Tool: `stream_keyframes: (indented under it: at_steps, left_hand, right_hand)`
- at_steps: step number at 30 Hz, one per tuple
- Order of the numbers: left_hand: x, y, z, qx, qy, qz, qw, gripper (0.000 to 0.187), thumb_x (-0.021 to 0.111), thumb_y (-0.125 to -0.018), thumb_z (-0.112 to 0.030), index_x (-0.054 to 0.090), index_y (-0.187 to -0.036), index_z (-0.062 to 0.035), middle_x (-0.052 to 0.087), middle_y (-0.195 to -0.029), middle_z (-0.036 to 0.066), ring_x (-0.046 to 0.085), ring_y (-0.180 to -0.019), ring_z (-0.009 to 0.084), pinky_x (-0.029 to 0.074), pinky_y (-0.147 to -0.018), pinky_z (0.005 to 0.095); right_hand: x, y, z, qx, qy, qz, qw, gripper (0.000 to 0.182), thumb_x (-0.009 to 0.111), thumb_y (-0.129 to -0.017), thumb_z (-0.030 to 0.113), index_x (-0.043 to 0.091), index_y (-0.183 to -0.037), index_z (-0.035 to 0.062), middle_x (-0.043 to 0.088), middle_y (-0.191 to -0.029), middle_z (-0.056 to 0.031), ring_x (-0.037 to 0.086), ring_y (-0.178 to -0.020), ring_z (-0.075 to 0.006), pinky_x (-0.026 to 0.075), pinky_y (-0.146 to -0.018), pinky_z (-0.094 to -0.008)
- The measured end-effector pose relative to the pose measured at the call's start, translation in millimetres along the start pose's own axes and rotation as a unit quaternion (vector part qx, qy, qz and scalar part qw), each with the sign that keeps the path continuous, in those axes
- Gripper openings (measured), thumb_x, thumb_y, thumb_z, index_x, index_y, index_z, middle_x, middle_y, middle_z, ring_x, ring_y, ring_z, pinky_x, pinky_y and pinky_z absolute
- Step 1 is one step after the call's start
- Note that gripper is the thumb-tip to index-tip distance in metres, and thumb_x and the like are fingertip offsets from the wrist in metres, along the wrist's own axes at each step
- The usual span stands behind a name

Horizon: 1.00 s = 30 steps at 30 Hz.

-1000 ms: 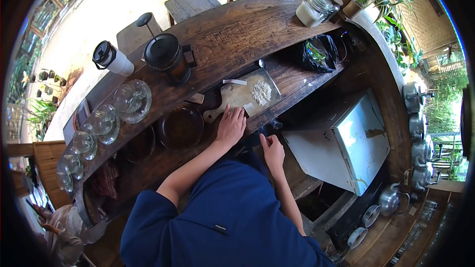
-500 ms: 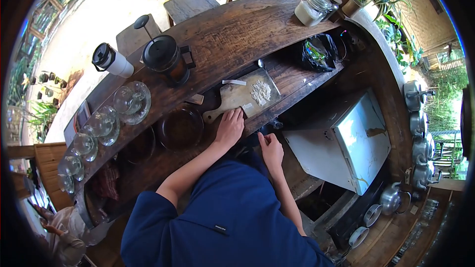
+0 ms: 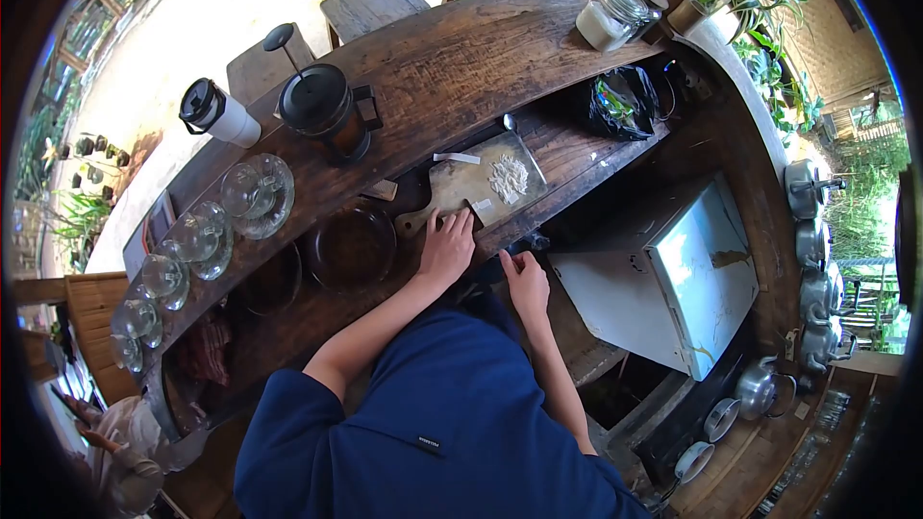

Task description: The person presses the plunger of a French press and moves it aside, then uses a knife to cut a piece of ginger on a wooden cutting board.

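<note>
My left hand (image 3: 448, 248) rests at the near edge of the wooden cutting board (image 3: 450, 187), beside its handle, with the fingers slightly spread and bent. A heap of whitish flakes or powder (image 3: 508, 179) lies on the board. Near my left fingertips is a small pale slip (image 3: 483, 205), and a white strip (image 3: 457, 158) lies further back. My right hand (image 3: 526, 284) is closed in front of the counter edge, thumb against curled fingers; anything inside it is too small or hidden to make out. A spoon (image 3: 510, 122) lies just beyond the board.
On the upper counter stand a French press (image 3: 325, 111), a white tumbler (image 3: 221, 115), glass cups on saucers (image 3: 258, 196) and a glass jar (image 3: 610, 17). A dark round tray (image 3: 351, 245) sits left; a black plastic bag (image 3: 625, 101) and white box (image 3: 663, 279) are right. Another person's arm (image 3: 101, 437) shows lower left.
My left fingers have shifted slightly and spread a little at the board's edge. The right hand stays closed in nearly the same spot.
</note>
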State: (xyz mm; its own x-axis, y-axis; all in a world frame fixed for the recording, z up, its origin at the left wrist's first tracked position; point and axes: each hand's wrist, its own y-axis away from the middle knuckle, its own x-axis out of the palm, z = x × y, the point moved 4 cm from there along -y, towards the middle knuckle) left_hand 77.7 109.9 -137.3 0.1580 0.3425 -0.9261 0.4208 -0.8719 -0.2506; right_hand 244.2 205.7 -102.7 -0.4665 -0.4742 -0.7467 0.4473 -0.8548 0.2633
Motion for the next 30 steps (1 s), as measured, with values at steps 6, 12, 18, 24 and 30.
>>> stream_keyframes:
  at_steps: [6, 12, 18, 24, 30]
  left_hand:
    - [0.1, 3.9, 2.2, -0.021, 0.053, -0.017, 0.998, 0.044, 0.055, -0.105, -0.020, 0.063, -0.140, 0.0037, 0.064, -0.141, 0.014, 0.063, -0.125, 0.0272, 0.029, -0.130, 0.0537]
    - [4.5, 3.2, 0.4, -0.024, 0.058, -0.012, 0.998, 0.043, 0.057, -0.105, -0.019, 0.063, -0.139, 0.0052, 0.064, -0.136, 0.016, 0.063, -0.126, 0.0290, 0.029, -0.130, 0.0539]
    - [-1.0, 2.4, -1.6, -0.012, 0.028, -0.019, 0.999, 0.043, 0.057, -0.104, -0.021, 0.064, -0.136, 0.0062, 0.065, -0.132, 0.015, 0.064, -0.123, 0.0284, 0.030, -0.131, 0.0525]
    - [-0.7, 1.5, -2.4, -0.018, 0.033, -0.018, 0.999, 0.042, 0.061, -0.101, -0.020, 0.064, -0.135, 0.0055, 0.064, -0.132, 0.015, 0.063, -0.121, 0.0292, 0.031, -0.129, 0.0539]
    - [0.3, 0.3, -2.8, -0.019, 0.034, -0.018, 0.999, 0.044, 0.060, -0.101, -0.021, 0.063, -0.137, 0.0050, 0.064, -0.130, 0.015, 0.064, -0.120, 0.0295, 0.031, -0.129, 0.0542]
  right_hand:
    - [-9.5, 15.6, -10.0, 0.017, -0.012, 0.003, 1.000, 0.051, 0.072, -0.102, 0.052, 0.071, -0.094, 0.0012, 0.075, -0.079, -0.0136, 0.074, -0.078, -0.0324, 0.054, -0.074, -0.0426]
    - [-17.4, 21.3, -7.6, 0.034, -0.023, 0.010, 0.999, 0.051, 0.070, -0.103, 0.054, 0.072, -0.096, 0.0033, 0.076, -0.080, -0.0137, 0.077, -0.081, -0.0343, 0.057, -0.076, -0.0436]
    - [-7.5, 14.3, -3.3, 0.028, -0.002, 0.001, 1.000, 0.050, 0.072, -0.102, 0.052, 0.071, -0.095, 0.0028, 0.076, -0.080, -0.0111, 0.076, -0.080, -0.0311, 0.055, -0.075, -0.0422]
    - [-9.1, 17.5, -0.7, 0.026, 0.013, -0.003, 1.000, 0.051, 0.072, -0.102, 0.053, 0.071, -0.095, 0.0024, 0.076, -0.081, -0.0144, 0.075, -0.081, -0.0348, 0.055, -0.075, -0.0442]
    - [-9.2, 15.4, -3.7, 0.019, 0.015, -0.005, 1.000, 0.051, 0.072, -0.102, 0.053, 0.070, -0.094, 0.0018, 0.075, -0.081, -0.0153, 0.075, -0.080, -0.0360, 0.055, -0.074, -0.0448]
